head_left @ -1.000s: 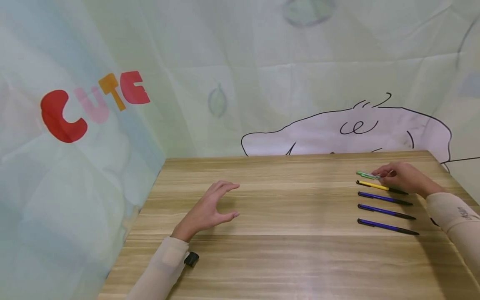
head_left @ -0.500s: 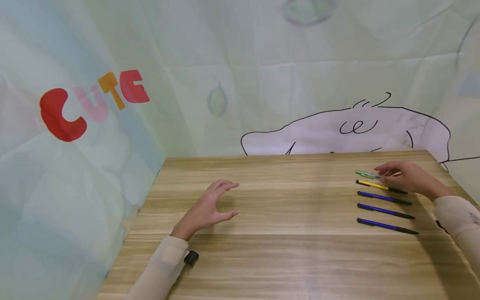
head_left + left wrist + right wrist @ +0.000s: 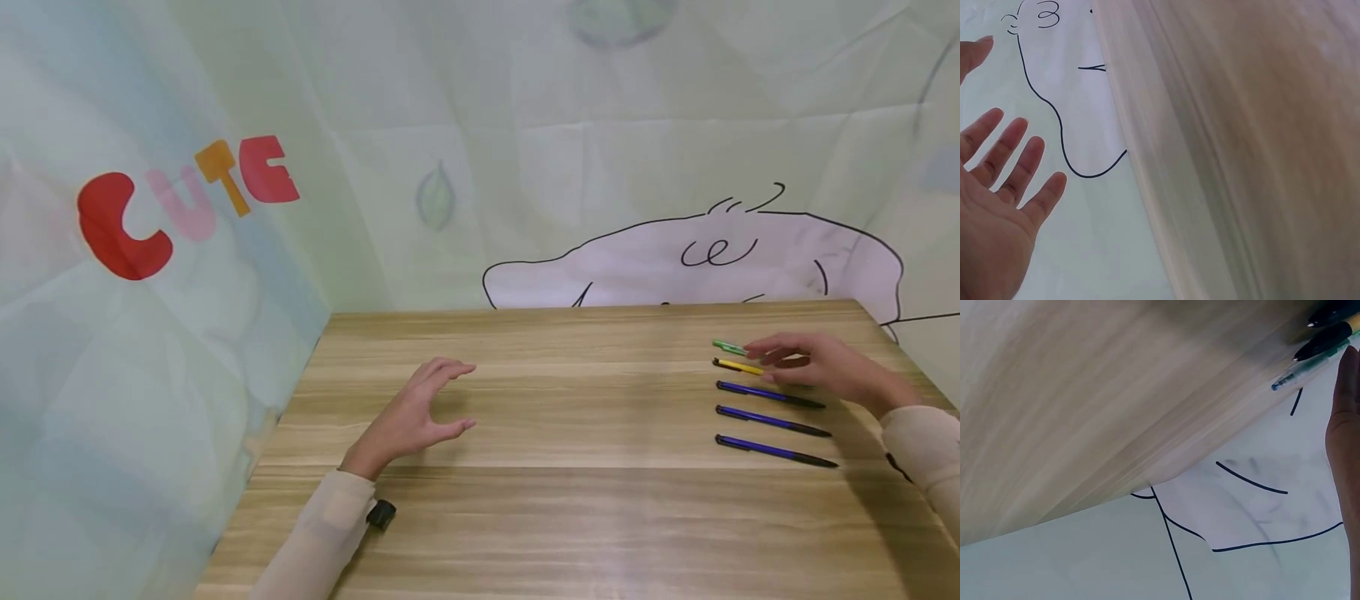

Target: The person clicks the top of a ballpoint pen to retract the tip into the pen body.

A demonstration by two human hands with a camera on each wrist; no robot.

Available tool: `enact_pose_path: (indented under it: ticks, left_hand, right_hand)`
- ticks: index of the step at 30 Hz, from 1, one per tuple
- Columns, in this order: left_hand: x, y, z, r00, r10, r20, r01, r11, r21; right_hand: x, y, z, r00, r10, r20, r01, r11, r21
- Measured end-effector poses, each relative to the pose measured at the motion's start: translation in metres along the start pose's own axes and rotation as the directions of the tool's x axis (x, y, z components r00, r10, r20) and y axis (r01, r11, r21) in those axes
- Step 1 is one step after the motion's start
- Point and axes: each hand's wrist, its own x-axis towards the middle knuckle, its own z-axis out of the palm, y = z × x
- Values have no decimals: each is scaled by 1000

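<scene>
Arching over a slim green pen with a clear tip (image 3: 727,347) and a yellow-and-black pen (image 3: 738,367), a person's right hand (image 3: 832,367) hangs with its grip released.
Its fingers bend away from the thumb; whether they touch either pen cannot be told. Three blue pens with black tips (image 3: 772,422) lie nearer the person on the wood-grain table (image 3: 562,417); well apart, the left hand (image 3: 408,421) holds a loose C, thumb and fingers parted.

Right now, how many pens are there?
5 on the right, back to front: green pen, yellow pen, far blue pen, middle blue pen, near blue pen. The right hand partly hides the first two.
</scene>
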Motion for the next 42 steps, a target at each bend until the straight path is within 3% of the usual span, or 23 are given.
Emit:
enact_pose_path:
  ticks: [10,26,33,42]
  left_hand:
    - [-2,-1,0,1000,-13,5,13,1000,-4]
    - [1,1,0,999,-37,16,37,999,-1]
    - [3,2,2,1000,-26,15,26,1000,-15]
    - [6,2,3,1000,-6,10,6,1000,-15]
  right_hand:
    - [1,16,10,991,-119,-56,115,991,-74]
    - [6,13,14,984,-149,-95,127,971,-204]
    - [8,15,18,972,-211,-105,182,954,-238]
    - [7,9,19,988,-135,-79,111,960,-259]
